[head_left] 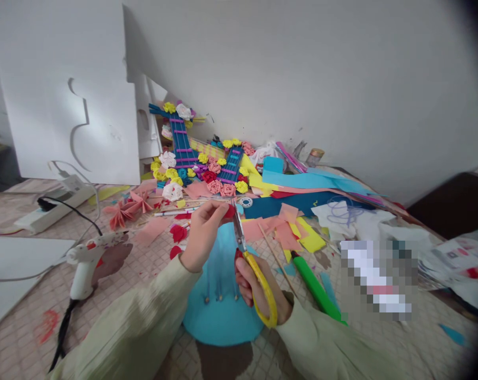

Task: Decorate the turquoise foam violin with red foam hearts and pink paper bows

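My left hand (pixel 203 229) pinches a small piece of red paper (pixel 230 211) between thumb and fingertips. In my right hand (pixel 258 282) is a pair of scissors (pixel 257 277) with yellow handles, its blades pointing away from me and reaching up to the red piece. A bit of red also shows by the right fingers; I cannot make out what it is. Below both hands lies a light blue rounded shape (pixel 223 322) with several strands along it, ending in small pegs near its lower part. My forearms and hands hide parts of it.
On the left are a white glue gun (pixel 83 269) and a power strip (pixel 51 208). Dark blue guitar shapes (pixel 181 142) with paper flowers stand at the back. Coloured paper scraps (pixel 288 232), a wooden stick (pixel 276 253) and a green marker (pixel 316 285) lie to the right.
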`<state>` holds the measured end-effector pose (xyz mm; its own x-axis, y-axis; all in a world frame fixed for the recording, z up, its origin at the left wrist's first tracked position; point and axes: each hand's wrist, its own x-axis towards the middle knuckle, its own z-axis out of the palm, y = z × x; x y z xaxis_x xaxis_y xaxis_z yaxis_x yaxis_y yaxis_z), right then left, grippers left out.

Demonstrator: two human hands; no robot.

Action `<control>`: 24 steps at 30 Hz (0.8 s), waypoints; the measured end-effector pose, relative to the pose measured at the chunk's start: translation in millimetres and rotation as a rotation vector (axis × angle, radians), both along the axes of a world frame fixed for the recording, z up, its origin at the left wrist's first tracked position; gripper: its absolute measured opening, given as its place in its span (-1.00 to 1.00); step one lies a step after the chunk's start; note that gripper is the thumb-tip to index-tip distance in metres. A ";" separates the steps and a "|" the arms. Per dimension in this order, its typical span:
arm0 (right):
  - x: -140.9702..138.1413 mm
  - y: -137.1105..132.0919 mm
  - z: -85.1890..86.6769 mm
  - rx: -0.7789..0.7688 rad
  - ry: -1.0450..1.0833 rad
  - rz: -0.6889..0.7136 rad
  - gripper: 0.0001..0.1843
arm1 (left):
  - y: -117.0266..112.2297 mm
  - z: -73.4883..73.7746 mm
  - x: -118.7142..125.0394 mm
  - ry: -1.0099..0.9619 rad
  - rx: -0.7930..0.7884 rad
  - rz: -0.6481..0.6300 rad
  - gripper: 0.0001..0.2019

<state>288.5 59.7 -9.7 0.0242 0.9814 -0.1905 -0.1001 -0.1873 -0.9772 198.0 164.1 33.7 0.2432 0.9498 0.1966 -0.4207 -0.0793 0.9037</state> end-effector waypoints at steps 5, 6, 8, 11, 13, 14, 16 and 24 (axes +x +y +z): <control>0.3 0.9 -2.5 -0.015 0.002 -0.008 -0.55 | 0.0 0.1 -0.3 -0.028 -0.031 -0.030 -0.87; 0.8 1.2 -3.8 -0.014 0.009 -0.010 -0.55 | -0.1 0.2 -0.3 -0.046 -0.039 -0.042 -0.88; 1.8 1.9 -6.1 -0.018 0.048 -0.005 -0.54 | -0.3 0.7 0.0 -0.097 -0.073 -0.076 -0.89; 3.3 2.5 -7.0 -0.034 0.166 0.042 -0.53 | -0.1 1.7 0.3 -0.154 -0.165 -0.112 -0.91; 4.5 3.0 -6.6 -0.048 0.256 0.087 -0.51 | 0.6 2.1 0.4 -0.164 -0.219 -0.126 -0.92; 5.1 3.2 -6.4 -0.051 0.292 0.105 -0.50 | 1.0 2.0 0.4 -0.162 -0.238 -0.130 -0.92; 6.5 3.9 -6.2 -0.051 0.335 0.130 -0.50 | 1.9 1.2 0.9 -0.162 -0.261 -0.129 -0.93; 18.3 6.8 -3.1 -0.036 0.343 0.164 -0.50 | 26.6 -0.5 -15.1 0.047 -0.124 0.158 -0.88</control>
<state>306.8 66.5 -12.8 -0.2036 0.9595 -0.1945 -0.3864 -0.2613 -0.8845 182.9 190.7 33.2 0.0955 0.9931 0.0678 -0.3686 -0.0280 0.9292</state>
